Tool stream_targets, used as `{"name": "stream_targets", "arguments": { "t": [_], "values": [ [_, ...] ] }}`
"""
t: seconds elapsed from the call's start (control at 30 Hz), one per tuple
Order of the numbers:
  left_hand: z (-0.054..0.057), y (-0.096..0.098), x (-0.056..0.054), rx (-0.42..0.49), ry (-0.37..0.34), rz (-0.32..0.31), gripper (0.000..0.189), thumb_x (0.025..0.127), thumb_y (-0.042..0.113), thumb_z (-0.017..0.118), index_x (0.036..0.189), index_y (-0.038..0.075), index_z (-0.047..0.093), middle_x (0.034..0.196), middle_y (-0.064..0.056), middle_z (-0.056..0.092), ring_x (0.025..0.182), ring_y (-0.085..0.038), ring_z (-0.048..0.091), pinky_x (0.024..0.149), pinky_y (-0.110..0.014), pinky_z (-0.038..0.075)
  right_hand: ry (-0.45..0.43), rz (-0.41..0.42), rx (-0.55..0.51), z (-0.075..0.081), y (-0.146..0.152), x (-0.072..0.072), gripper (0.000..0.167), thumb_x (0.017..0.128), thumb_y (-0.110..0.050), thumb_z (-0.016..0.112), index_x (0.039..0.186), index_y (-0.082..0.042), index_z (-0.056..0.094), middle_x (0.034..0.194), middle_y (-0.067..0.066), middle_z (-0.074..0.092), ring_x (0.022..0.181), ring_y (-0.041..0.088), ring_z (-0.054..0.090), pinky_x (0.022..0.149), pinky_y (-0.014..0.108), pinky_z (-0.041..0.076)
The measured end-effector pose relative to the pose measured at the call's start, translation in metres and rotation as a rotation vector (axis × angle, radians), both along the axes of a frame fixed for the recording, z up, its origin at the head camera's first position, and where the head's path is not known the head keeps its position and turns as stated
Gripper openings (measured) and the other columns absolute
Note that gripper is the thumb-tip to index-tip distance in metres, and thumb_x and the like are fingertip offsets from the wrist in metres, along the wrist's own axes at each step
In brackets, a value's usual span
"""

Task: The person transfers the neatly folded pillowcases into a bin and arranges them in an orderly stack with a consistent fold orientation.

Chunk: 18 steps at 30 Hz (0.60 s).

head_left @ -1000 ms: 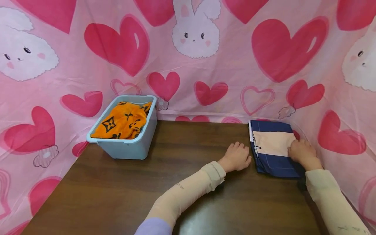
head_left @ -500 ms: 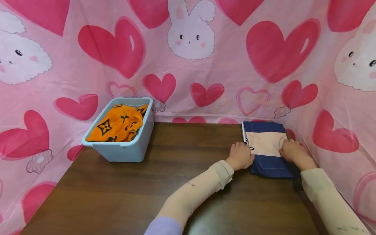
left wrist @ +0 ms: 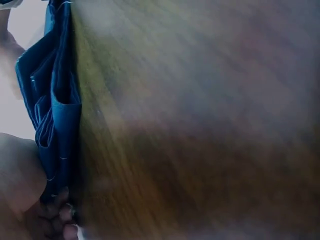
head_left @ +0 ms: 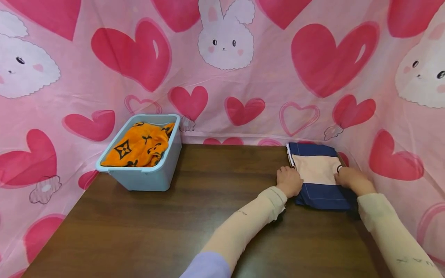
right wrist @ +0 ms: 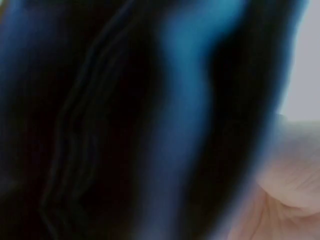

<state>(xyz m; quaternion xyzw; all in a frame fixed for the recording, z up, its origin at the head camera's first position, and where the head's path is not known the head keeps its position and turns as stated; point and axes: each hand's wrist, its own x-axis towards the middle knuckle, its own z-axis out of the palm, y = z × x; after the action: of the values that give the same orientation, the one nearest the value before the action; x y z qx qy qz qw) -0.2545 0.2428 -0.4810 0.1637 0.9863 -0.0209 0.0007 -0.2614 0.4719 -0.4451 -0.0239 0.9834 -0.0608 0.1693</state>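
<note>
A folded navy-and-cream cloth point(head_left: 316, 170) lies at the far right of the table; its exact kind cannot be told. My left hand point(head_left: 289, 181) grips its left edge, thumb side on top. In the left wrist view, curled fingers point(left wrist: 65, 215) reach under the stacked layers of the cloth point(left wrist: 62, 115). At the opposite edge, my right hand point(head_left: 354, 180) pinches the cloth, with its fingertips partly hidden. Blurred dark folds of the cloth point(right wrist: 175, 120) fill most of the right wrist view, beside part of the right hand point(right wrist: 290, 190).
A light blue plastic bin point(head_left: 149, 179) stands at the back left, with an orange black-patterned cloth point(head_left: 139, 144) inside. Pink heart-and-bunny fabric point(head_left: 243, 85) hangs behind and along both sides of the brown wooden table point(head_left: 167, 224).
My left hand has moved right from the bare table to the cloth's left edge and taken hold of it. My right hand stays at the right edge. The view has shifted slightly.
</note>
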Motion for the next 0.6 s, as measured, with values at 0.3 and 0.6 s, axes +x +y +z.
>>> {"name": "stream_targets", "arguments": {
  "t": [0.3, 0.6],
  "values": [
    [-0.002, 0.005, -0.001, -0.029, 0.018, -0.027, 0.033, 0.099, 0.045, 0.055, 0.116, 0.021, 0.069, 0.110, 0.003, 0.064, 0.100, -0.014, 0.055, 0.081, -0.030, 0.042, 0.156, 0.152, 0.012, -0.010, 0.003, 0.003, 0.032, 0.097, -0.015, 0.045, 0.079, 0.006, 0.060, 0.077, 0.025, 0.063, 0.077, 0.045, 0.063, 0.080, 0.060, 0.051],
    [0.004, 0.003, 0.004, -0.040, 0.015, -0.092, 0.022, 0.096, 0.037, 0.060, 0.107, 0.023, 0.073, 0.103, 0.003, 0.067, 0.094, -0.015, 0.055, 0.078, -0.030, 0.038, 0.389, 0.186, 0.030, -0.020, 0.004, 0.007, 0.030, 0.093, -0.017, 0.056, 0.075, 0.008, 0.058, 0.070, 0.021, 0.059, 0.070, 0.046, 0.059, 0.073, 0.062, 0.048]
  ]
}}
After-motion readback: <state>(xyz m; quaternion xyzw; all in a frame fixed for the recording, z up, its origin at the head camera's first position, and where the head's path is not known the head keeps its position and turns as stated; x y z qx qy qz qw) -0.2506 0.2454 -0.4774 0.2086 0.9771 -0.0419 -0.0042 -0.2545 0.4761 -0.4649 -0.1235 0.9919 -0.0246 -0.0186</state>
